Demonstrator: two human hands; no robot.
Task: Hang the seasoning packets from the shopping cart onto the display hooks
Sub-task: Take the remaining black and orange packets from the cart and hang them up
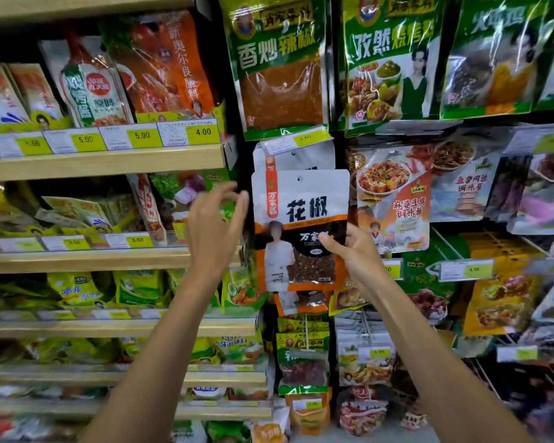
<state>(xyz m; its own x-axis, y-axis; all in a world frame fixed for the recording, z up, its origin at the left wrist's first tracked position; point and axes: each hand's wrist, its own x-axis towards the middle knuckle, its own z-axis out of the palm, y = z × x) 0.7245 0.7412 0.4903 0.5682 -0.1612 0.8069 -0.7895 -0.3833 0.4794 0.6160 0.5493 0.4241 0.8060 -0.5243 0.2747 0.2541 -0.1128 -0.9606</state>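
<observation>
The right hand [354, 251] is pinching the Sichuan peppercorn packet [304, 212] at its lower right part, thumb across the front and fingers curled behind. It is holding the packet upright and face-out, directly below the yellow price tag [293, 142]. The left hand [213, 225] is hovering below and to the left of that tag, fingers spread and loosely curved, gripping nothing. Its fingertips are sitting just beside the packet's upper left edge and appear not to be touching it. The packet's hang hole [300, 178] is showing at the top centre, a little below the tag, so it looks as though the threading is not yet done. To do this step well, the free hand should probably be pinching the top edge beside the hole, steadying the floppy film. The lower hand could then be lifting the packet until the hole meets the hook tip behind the tag and sliding it straight back. A grip this low is likely leaving the top free to fold or swing. Farther in, a hung packet of the same kind [314, 156] is showing just under the tag. A green chilli powder packet [279, 65] is hanging above the tag, and a wooden shelf [109, 161] is running off to the tag's left. The shopping cart is not in view.
</observation>
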